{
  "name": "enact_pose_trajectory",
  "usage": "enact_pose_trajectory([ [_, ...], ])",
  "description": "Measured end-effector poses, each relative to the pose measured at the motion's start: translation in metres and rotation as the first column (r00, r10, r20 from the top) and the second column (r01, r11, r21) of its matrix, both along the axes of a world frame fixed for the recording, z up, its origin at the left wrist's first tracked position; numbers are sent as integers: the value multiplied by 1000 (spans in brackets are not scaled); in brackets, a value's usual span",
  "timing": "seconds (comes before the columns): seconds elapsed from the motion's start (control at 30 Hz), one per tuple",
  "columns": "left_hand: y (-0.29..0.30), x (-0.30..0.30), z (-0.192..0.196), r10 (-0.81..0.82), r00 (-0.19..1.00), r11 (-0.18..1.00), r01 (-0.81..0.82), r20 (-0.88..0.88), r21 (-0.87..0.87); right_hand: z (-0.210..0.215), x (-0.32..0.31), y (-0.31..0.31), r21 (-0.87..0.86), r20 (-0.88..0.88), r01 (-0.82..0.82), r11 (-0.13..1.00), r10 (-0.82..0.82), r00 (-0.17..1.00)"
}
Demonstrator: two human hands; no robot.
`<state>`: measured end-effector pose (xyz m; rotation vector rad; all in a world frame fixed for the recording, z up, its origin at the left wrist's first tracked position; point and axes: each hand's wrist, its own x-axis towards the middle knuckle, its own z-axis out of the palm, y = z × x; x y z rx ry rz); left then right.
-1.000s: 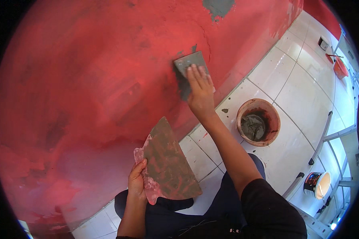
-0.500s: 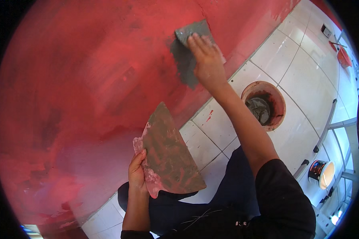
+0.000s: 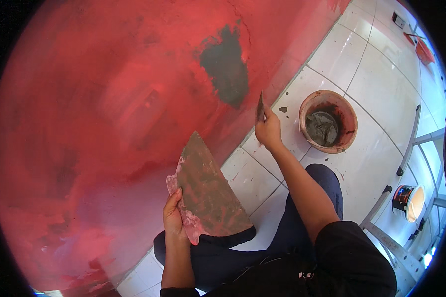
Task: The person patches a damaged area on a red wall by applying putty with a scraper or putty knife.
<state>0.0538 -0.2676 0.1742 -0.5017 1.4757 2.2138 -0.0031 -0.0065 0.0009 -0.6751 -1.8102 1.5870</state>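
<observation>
Red-streaked grey board [image 3: 208, 190], red wall [image 3: 129, 114]

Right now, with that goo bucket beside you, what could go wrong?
The right knee could bump the bucket nearby. Drips could fall from the scraper in the right hand onto the white tiles, where dark spots show. The left hand grips the board by one edge, so it might tip.

mottled red wall [image 3: 109, 99], white tiled floor [image 3: 381, 104], grey metal frame [image 3: 395, 248], bright light [image 3: 427, 259] at right
</observation>
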Motion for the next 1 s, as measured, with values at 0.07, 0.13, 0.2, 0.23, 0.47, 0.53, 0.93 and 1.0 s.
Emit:
enact_pose_trajectory([
  [0.07, -5, -1, -3, -7, 1000, 1000, 7, -12, -16, 12, -12, 2, -431, -7, -26, 902, 25, 1000],
  [0.13, -7, 3, -8, -5, 1000, 1000, 5, -14, -18, 28, -20, 14, -747, -192, -286, 600, 216, 957],
  [0.2, -10, 3, -12, -3, 1000, 1000, 3, 6, -1, 51, -31, 36, -686, -238, -334, 646, 234, 942],
  [0.23, -11, 3, -14, 0, 1000, 1000, 0, 30, 15, 61, -35, 46, -621, -279, -377, 687, 256, 926],
  [0.47, -8, 2, 0, -31, 999, 997, 28, 41, 73, 159, -2, 80, -595, -520, -618, 513, 340, 783],
  [0.53, -7, 4, 1, -48, 998, 994, 44, 35, 96, 175, 18, 78, -446, -552, -661, 604, 396, 734],
  [0.93, 3, 3, 0, -49, 999, 995, 47, 24, 89, 15, -18, 3, 924, 90, -109, 367, 70, 993],
  [1.0, -5, 1, -6, -48, 999, 997, 47, 8, 61, -11, -9, -6, 910, 129, -157, 384, 98, 987],
])
